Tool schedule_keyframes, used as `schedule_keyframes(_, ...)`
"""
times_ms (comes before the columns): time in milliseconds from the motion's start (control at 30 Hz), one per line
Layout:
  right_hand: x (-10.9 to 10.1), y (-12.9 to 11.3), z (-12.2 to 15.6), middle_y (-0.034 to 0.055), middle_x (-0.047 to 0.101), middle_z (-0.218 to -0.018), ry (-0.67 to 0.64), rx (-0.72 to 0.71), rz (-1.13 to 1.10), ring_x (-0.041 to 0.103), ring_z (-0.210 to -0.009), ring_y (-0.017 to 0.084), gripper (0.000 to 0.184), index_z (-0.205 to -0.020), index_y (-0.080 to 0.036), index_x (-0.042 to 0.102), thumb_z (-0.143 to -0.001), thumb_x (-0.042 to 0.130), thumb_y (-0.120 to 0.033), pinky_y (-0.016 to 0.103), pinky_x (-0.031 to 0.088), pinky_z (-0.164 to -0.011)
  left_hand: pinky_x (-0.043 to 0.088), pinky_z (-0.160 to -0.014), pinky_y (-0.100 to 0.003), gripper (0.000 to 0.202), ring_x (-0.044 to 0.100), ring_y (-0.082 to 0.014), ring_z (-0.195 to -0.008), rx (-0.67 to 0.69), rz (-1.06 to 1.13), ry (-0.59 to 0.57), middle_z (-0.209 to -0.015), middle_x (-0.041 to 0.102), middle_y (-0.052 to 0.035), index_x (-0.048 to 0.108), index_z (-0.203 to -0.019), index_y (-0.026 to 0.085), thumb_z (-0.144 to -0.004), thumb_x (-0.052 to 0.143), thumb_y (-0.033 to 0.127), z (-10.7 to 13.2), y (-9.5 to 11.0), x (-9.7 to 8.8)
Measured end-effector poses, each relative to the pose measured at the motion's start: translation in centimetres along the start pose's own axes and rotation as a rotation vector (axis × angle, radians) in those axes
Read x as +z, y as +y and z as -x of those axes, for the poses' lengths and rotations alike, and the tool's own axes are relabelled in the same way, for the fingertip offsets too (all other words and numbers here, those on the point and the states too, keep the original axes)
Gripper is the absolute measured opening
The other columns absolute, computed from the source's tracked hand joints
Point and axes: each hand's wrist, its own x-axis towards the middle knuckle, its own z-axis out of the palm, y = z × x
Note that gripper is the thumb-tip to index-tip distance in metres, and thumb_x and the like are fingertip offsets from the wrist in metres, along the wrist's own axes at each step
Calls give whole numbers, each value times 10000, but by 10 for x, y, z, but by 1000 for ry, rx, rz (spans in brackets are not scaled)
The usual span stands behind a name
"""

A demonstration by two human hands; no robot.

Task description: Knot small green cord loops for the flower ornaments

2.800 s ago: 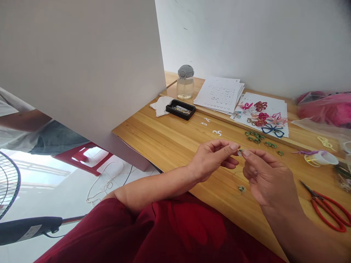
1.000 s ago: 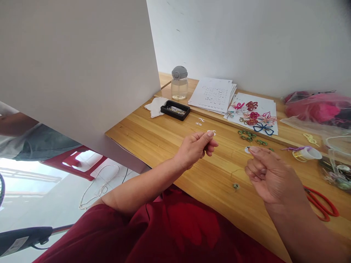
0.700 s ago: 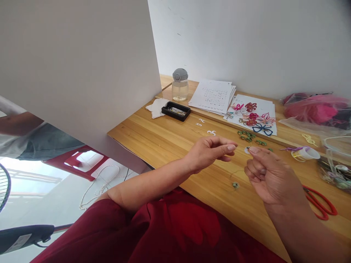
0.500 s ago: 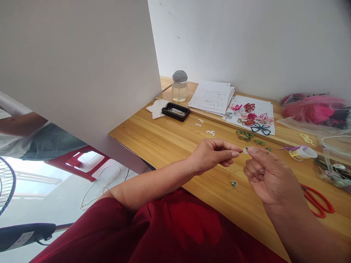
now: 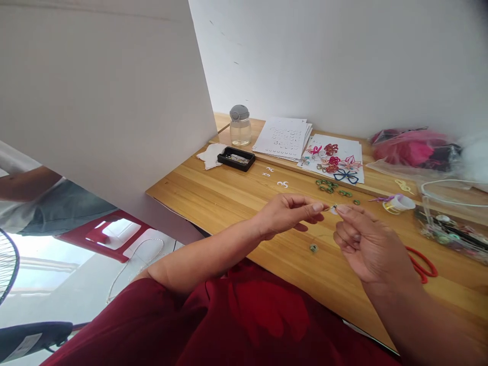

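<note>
My left hand (image 5: 287, 214) and my right hand (image 5: 368, 246) meet fingertip to fingertip above the wooden table (image 5: 236, 195). Between them sits a tiny white piece wound with thin thread (image 5: 333, 208). My right thumb and forefinger pinch that piece. My left fingers pinch at its left side, apparently on the thread end. A small green wound ring (image 5: 313, 248) lies on the table just below the hands.
Farther back lie several green rings (image 5: 328, 186), white cut-outs (image 5: 282, 184), coloured wire flowers on paper (image 5: 335, 162), stacked sheets (image 5: 284, 137), a black tray (image 5: 236, 158) and a jar (image 5: 240, 125). Red scissors (image 5: 421, 263) and a thread spool (image 5: 398, 203) lie right. Another person's arm (image 5: 26, 183) shows left.
My left hand drew away to the left a second ago, then came back to the right hand's fingertips. The view has swung slightly right.
</note>
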Motion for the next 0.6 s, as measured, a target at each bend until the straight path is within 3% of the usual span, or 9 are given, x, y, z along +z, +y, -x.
schedule_keyframes(100, 2, -3, 6, -108, 317, -404, 28, -4, 1, 257, -368, 26, 360, -623, -193, 712, -474, 1002, -346, 219, 173, -375, 527, -679, -229, 443, 741, -196, -990, 54, -10, 1, -1046, 797, -110, 830, -958, 157, -728, 930, 523, -2, 9, -5)
schedule_keyframes(300, 10, -2, 15, -109, 332, -384, 27, -8, 8, 278, -353, 21, 380, -649, -184, 746, -450, 1018, -358, 194, 207, -370, 604, -839, -331, 514, 722, -139, -773, 22, 99, -56, -764, 760, -45, 807, -864, 114, -529, 1045, 423, 3, 19, -2)
schedule_keyframes(433, 18, 0, 19, -112, 324, -374, 3, 16, 5, 276, -345, 19, 409, -641, -179, 741, -426, 1032, -370, 185, 223, -359, 603, -782, -306, 572, 713, -122, -720, -8, 112, -44, -731, 749, -29, 776, -845, 108, -464, 1060, 428, 13, 13, -2)
schedule_keyframes(600, 28, 4, 25, -106, 329, -382, -2, 79, -16, 277, -347, 16, 445, -582, -187, 673, -405, 1039, -366, 183, 233, -348, 579, -693, -260, 524, 687, -96, -661, 2, 118, -8, -721, 706, 3, 725, -861, 110, -520, 1050, 338, 26, 7, -3)
